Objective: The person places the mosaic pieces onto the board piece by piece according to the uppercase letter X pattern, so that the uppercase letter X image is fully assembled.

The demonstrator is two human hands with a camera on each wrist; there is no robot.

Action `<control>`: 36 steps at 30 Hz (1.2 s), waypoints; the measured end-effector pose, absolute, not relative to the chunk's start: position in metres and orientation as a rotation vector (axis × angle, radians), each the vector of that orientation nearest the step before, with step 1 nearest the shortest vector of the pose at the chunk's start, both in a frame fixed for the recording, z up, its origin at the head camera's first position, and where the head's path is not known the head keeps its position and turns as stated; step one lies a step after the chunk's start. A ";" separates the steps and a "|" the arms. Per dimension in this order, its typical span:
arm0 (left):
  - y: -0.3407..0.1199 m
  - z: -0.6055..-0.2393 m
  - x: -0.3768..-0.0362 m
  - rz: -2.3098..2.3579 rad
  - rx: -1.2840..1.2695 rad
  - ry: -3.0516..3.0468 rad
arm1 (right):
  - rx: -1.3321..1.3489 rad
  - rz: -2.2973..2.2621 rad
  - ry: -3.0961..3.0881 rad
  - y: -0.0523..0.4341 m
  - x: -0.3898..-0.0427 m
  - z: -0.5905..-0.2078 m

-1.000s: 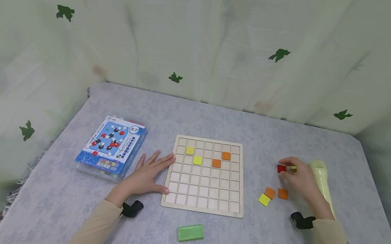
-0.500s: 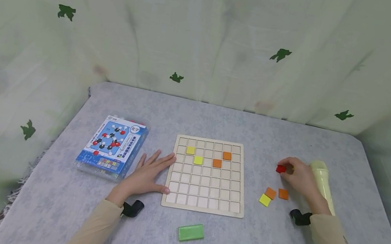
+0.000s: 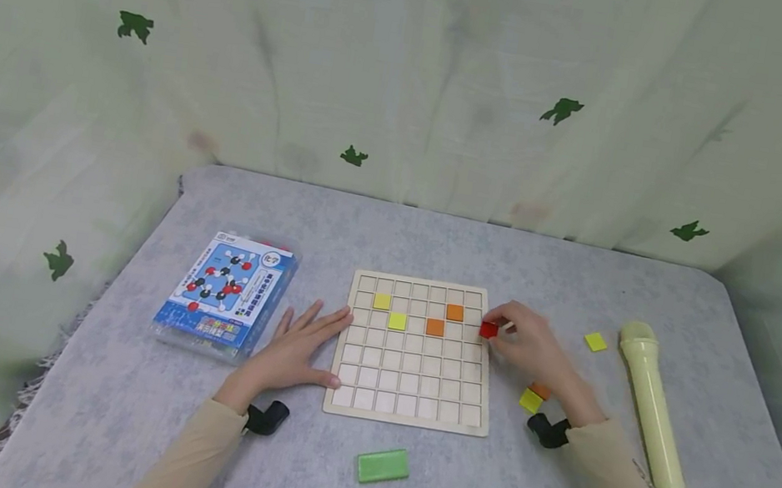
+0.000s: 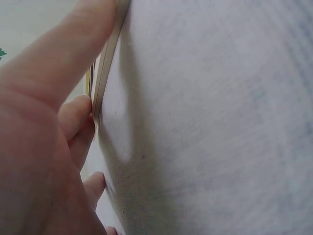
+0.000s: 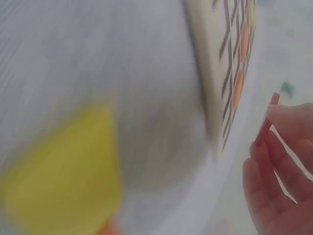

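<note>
A wooden grid board (image 3: 407, 398) lies mid-table with two yellow tiles (image 3: 381, 301) and two orange tiles (image 3: 454, 312) set in its upper rows. My right hand (image 3: 523, 344) pinches a red tile (image 3: 489, 329) at the board's right edge; the right wrist view shows the red tile (image 5: 266, 126) held on edge in my fingers beside the board (image 5: 205, 83). My left hand (image 3: 295, 348) lies flat on the cloth, fingers straight, fingertips touching the board's left edge (image 4: 105, 63).
A blue model-kit box (image 3: 224, 293) sits left of the board. A green block (image 3: 382, 465) lies near the front. A yellow tile (image 3: 595, 341), a cream toy microphone (image 3: 651, 405) and loose yellow and orange tiles (image 3: 531, 399) lie to the right. Curtains close in the table.
My right hand has lifted the red tile from beside the microphone and carried it left to the board's right edge, uncovering a yellow tile. The left hand has stayed put.
</note>
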State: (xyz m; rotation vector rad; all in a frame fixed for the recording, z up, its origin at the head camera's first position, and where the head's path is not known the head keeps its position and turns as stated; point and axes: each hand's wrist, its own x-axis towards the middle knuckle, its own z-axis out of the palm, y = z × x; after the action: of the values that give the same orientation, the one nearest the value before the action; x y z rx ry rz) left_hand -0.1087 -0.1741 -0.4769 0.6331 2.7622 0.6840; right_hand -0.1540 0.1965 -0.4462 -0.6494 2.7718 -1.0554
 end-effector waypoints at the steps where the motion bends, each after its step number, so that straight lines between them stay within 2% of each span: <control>1: -0.174 -0.477 -0.109 0.682 0.633 2.763 | -0.692 -1.062 2.759 0.188 -0.153 -0.447; 11: -0.175 -0.478 -0.109 0.677 0.638 2.763 | -0.914 -0.971 2.655 0.116 -0.149 -0.452; 20: -0.175 -0.481 -0.110 0.689 0.645 2.765 | -0.889 -0.817 2.729 0.099 -0.148 -0.456; 27: -0.175 -0.482 -0.110 0.696 0.648 2.765 | -0.746 -1.012 2.670 0.122 -0.149 -0.448; 36: -0.175 -0.481 -0.110 0.691 0.639 2.765 | -0.651 -1.099 2.772 0.204 -0.136 -0.437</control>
State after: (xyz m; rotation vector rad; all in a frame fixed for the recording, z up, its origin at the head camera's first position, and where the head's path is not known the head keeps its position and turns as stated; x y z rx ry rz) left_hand -0.1100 -0.1753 -0.4808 0.6386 2.7648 0.6910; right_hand -0.1362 0.2042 -0.4374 -0.6514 2.7724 -1.0992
